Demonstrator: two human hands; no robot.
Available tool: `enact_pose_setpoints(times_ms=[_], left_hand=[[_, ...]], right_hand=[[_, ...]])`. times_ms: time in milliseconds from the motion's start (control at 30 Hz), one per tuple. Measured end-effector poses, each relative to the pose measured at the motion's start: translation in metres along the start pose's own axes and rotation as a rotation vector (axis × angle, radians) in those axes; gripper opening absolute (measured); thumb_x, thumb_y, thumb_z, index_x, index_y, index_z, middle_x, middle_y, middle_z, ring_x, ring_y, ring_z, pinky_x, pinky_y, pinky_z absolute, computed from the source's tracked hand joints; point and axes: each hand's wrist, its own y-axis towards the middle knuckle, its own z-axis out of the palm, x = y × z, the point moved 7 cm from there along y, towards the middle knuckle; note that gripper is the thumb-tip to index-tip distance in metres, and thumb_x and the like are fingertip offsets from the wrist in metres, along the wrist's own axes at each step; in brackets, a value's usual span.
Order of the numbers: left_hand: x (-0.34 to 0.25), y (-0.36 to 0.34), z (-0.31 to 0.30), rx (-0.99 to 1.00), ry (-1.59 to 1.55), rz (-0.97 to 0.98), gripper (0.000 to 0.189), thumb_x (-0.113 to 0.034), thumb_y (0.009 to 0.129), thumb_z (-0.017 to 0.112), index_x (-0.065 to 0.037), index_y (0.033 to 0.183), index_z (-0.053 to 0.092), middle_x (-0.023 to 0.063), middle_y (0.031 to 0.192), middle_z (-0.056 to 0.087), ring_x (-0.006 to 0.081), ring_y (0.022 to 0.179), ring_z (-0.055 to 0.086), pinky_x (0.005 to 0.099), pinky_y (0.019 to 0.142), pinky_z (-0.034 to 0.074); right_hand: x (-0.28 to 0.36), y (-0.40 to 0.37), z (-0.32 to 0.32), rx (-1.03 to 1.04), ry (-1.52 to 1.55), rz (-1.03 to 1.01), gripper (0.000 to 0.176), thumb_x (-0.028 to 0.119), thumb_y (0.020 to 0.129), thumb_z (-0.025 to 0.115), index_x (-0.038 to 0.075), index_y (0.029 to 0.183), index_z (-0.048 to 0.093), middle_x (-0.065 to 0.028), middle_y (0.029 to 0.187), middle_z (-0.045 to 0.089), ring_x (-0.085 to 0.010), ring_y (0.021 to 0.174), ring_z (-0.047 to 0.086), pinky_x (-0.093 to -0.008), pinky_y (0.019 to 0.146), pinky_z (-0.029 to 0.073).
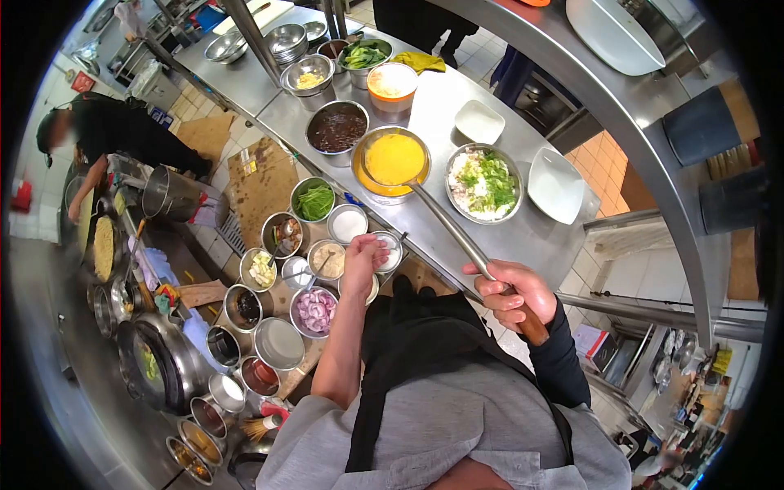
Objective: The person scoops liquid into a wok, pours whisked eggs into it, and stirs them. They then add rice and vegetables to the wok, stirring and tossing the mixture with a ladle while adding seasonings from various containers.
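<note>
My right hand (516, 296) is wrapped round the wooden handle of a long metal ladle (457, 231). The ladle's bowl sits at the top of a metal bowl of yellow liquid (394, 160) on the steel counter. My left hand (365, 259) is closed, fingers curled, over the small metal bowls of white contents (390, 251); whether it pinches anything is too small to tell. Beside the yellow liquid stands a metal bowl of chopped greens and pale pieces (483, 183). A bowl of dark sauce (337, 128) stands to its left.
White dishes (556, 186) stand on the steel counter (441, 106). Many ingredient bowls, one with sliced onion (314, 311), crowd the left. A curved steel shelf (645, 131) hangs at the right. Another person (122, 131) bends over the stove at the far left.
</note>
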Motion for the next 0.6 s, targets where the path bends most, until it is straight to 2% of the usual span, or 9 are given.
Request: enact_pose_setpoints(times_ms=[200,300,400,500,567,600], left_hand=[[0.038,-0.005,0.089,0.327,0.169,-0.133,0.026,-0.012,0.103,0.063,-0.003,0.125,0.055,0.0119,0.107,0.071,0.0187,0.089,0.070,0.0313,0.079,0.059],[0.073,0.016,0.130,0.372,0.117,-0.238,0.026,-0.015,0.104,0.063,-0.004,0.127,0.055,0.0117,0.108,0.071,0.0189,0.089,0.069,0.0316,0.078,0.058],[0.114,0.060,0.155,0.297,-0.021,-0.305,0.028,-0.019,0.106,0.062,-0.004,0.128,0.055,0.0113,0.107,0.070,0.0191,0.086,0.069,0.0323,0.074,0.058],[0.127,0.088,0.180,0.261,0.053,-0.248,0.026,-0.023,0.106,0.061,-0.004,0.122,0.054,0.0102,0.097,0.067,0.0185,0.078,0.069,0.0317,0.067,0.058],[0.136,0.098,0.190,0.227,0.081,-0.226,0.022,-0.024,0.107,0.061,-0.006,0.118,0.054,0.0085,0.095,0.067,0.0176,0.076,0.068,0.0322,0.067,0.057],[0.137,0.100,0.193,0.211,0.095,-0.213,0.020,-0.024,0.108,0.060,-0.007,0.116,0.054,0.0076,0.095,0.066,0.0171,0.075,0.067,0.0324,0.068,0.057]], right_hand=[[0.004,-0.001,-0.009,-0.032,0.073,-0.029,0.042,0.020,0.113,0.044,-0.008,0.144,0.045,0.0019,0.085,0.040,0.0005,0.051,0.037,-0.0173,0.034,0.036],[0.006,-0.003,-0.018,0.004,0.160,-0.066,0.042,0.019,0.113,0.042,-0.009,0.145,0.043,0.0007,0.086,0.041,-0.0004,0.052,0.038,-0.0179,0.035,0.039],[0.009,-0.010,-0.027,0.047,0.212,-0.115,0.043,0.018,0.114,0.039,-0.011,0.145,0.041,-0.0013,0.087,0.042,-0.0017,0.053,0.041,-0.0187,0.035,0.043],[0.014,-0.028,-0.032,0.046,0.246,-0.169,0.045,0.019,0.114,0.037,-0.013,0.145,0.040,-0.0033,0.088,0.044,-0.0029,0.054,0.043,-0.0197,0.036,0.046],[0.015,-0.041,-0.038,0.048,0.261,-0.198,0.045,0.019,0.115,0.036,-0.014,0.146,0.039,-0.0045,0.090,0.046,-0.0037,0.054,0.045,-0.0204,0.037,0.047],[0.017,-0.047,-0.042,0.028,0.237,-0.209,0.044,0.019,0.114,0.038,-0.013,0.144,0.041,-0.0031,0.089,0.045,-0.0033,0.054,0.043,-0.0199,0.037,0.044]])
